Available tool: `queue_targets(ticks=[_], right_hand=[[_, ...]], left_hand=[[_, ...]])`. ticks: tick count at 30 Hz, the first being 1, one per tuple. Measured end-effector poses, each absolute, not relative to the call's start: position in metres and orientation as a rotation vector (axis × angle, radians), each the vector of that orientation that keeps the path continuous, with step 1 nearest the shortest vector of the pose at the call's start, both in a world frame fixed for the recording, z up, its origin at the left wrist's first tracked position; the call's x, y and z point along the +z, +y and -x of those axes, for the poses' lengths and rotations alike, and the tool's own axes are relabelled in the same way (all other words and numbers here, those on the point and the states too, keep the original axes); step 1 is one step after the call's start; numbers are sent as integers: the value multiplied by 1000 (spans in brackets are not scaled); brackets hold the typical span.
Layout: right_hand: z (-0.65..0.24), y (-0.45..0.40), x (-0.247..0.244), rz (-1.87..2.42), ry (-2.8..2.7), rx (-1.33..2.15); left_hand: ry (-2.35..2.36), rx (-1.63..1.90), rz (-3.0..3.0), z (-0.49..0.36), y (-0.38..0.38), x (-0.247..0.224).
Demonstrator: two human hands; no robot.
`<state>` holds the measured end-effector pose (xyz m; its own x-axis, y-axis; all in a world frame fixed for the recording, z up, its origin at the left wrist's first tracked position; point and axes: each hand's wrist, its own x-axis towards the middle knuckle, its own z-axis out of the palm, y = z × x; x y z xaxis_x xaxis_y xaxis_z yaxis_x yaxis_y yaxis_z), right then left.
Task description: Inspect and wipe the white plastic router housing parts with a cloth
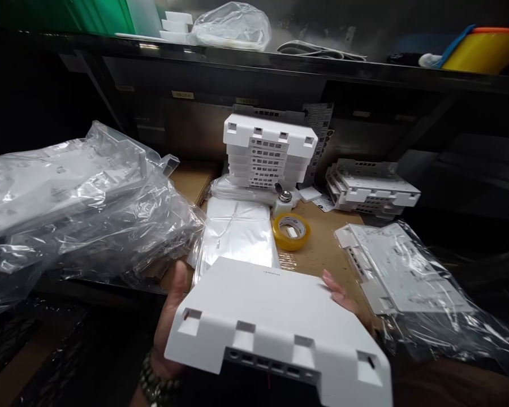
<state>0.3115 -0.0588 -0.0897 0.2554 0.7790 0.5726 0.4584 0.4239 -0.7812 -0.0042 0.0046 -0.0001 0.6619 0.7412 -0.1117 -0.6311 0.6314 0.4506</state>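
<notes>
Close in front of me, a white plastic router housing [275, 316] is held between both hands, tilted so its top face and the edge with port cutouts show. My left hand [169, 322] grips its left side, thumb pointing up, with a beaded bracelet on the wrist. At the right edge, my right hand [341, 294] has its fingertips over the top face; the rest of it is hidden behind the housing. Just beyond lies a pile of clear plastic bags [237, 232]. A roll of yellow tape [292, 232] sits beside it, next to a small pump bottle [283, 203].
A stack of white housings [269, 147] stands at the back, with a shorter stack [373, 189] to its right. Bagged housings [68, 186] pile up on the left, and another bagged housing [407, 265] lies right. Overhead runs a shelf [220, 62] holding a yellow container [486, 51].
</notes>
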Motion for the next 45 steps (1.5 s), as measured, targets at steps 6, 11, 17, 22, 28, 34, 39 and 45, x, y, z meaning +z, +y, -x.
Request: queue_targets(ticks=[6, 11, 17, 22, 28, 34, 39, 45], right_hand=[[-288, -63, -54, 1284, -1090, 409], [-278, -89, -53, 1288, -788, 925], [-271, -110, -61, 1247, -835, 985], [-272, -110, -59, 1260, -916, 956], [-270, -111, -55, 1257, -953, 954], [-269, -108, -44, 1264, -1028, 909], [-280, -94, -38, 1297, -1290, 811], [-292, -74, -46, 1320, -1432, 637]], left_hand=[[66, 937, -456, 2, 10, -1], [179, 1045, -529, 5, 5, -3], [15, 990, -369, 24, -1, -24], [52, 1080, -330, 34, -3, -47], [278, 986, -242, 38, -8, -29], [1085, 1023, -309, 31, 5, 0], [1308, 1005, -586, 22, 20, 3], [1199, 1131, -1300, 27, 13, 4]])
